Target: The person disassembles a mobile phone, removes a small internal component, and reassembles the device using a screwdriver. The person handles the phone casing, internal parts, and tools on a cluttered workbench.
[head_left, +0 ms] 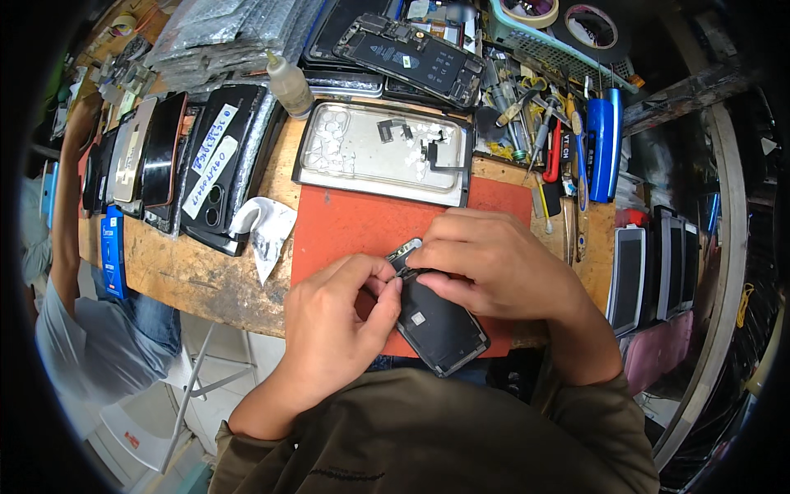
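Just below the centre of the frame, both hands work on a black, flat rectangular phone display panel (436, 323) lying on a red rubber work mat (346, 226) at the near edge of a worn wooden bench (177, 267). The left hand (333, 325) has its thumb and forefinger closed in a pinch at the panel's upper edge. The right hand (494, 263) arches over the same edge, fingertips pressed together on a small silvery part (407, 249) that sticks out at the panel's top corner; what lies under those fingers is hidden.

The step in hand looks like fine fitting or freeing of that small piece at the panel's top end. The next move probably calls for a steady hold on the panel and a light, exact pull or press at the corner, since thin parts there would bend easily.

Above the mat, in the upper middle, lies a clear-backed phone housing with a black rim (383, 152). A small white squeeze bottle (290, 84) stands to its left, and screwdrivers and tweezers (547, 136) crowd the upper right.
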The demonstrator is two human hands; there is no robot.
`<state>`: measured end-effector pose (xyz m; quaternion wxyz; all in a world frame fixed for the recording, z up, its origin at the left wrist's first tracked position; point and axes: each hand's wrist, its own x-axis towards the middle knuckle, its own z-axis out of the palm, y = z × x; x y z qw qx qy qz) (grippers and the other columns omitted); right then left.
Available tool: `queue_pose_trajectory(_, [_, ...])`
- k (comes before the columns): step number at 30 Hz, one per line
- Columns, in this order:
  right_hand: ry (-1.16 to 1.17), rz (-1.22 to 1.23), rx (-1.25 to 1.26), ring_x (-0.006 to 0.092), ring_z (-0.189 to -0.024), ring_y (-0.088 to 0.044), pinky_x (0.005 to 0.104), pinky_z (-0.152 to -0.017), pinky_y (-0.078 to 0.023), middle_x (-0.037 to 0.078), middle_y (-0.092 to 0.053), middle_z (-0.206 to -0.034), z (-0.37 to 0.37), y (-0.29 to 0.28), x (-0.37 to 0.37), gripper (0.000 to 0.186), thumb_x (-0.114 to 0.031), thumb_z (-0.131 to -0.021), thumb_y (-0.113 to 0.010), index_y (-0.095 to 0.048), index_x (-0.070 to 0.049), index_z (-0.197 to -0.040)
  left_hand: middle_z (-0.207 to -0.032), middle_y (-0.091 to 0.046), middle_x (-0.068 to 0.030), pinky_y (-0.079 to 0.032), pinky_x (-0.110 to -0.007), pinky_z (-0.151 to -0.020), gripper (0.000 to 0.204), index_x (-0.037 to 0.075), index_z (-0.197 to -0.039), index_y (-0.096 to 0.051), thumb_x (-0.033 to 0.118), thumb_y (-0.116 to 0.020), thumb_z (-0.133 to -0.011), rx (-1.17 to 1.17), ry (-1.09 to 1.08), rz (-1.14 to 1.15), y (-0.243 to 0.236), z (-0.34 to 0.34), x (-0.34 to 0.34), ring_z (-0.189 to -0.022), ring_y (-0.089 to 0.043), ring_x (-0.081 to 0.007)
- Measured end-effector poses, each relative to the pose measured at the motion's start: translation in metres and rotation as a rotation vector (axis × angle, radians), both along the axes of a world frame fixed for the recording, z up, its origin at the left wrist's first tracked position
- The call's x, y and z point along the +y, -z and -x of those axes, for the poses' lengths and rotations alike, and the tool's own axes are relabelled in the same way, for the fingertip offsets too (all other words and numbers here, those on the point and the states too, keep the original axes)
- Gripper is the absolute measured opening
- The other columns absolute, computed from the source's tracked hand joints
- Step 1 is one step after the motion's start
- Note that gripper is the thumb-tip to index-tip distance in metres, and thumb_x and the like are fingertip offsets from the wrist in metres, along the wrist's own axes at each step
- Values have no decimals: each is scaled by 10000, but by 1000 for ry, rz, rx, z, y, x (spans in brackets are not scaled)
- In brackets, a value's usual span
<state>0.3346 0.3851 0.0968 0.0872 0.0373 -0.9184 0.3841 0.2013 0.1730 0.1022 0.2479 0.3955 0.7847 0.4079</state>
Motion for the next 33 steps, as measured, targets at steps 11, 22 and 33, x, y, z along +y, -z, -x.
queue_pose_trajectory(11, [78, -124, 34, 265, -970, -707, 413, -770, -593, 60, -644, -1023, 6, 4, -4, 175, -110, -888, -853, -779, -85, -1045, -859, -653, -57, -487, -445, -678, 150, 92, -1007, -765, 134, -893, -942, 385, 50, -7, 3, 8, 7, -769, -621, -291])
queue_pose_trajectory(22, [48, -165, 75, 238, -962, -681, 390, -747, -581, 49, -606, -1018, 6, 7, -7, 94, -145, -893, -769, -715, -96, -953, -935, -644, -56, -460, -449, -794, 165, 101, -1043, -793, 126, -903, -923, 491, 23, -106, 18, 9, 0, -891, -609, -295])
queue_pose_trajectory(33, [99, -50, 89, 290, -945, -673, 419, -790, -593, 87, -617, -1004, 7, 13, -15, 85, -81, -916, -781, -724, -41, -967, -1043, -696, -49, -454, -451, -903, 210, 101, -1072, -811, 92, -896, -881, 496, 85, -33, 10, 13, -2, -1014, -635, -301])
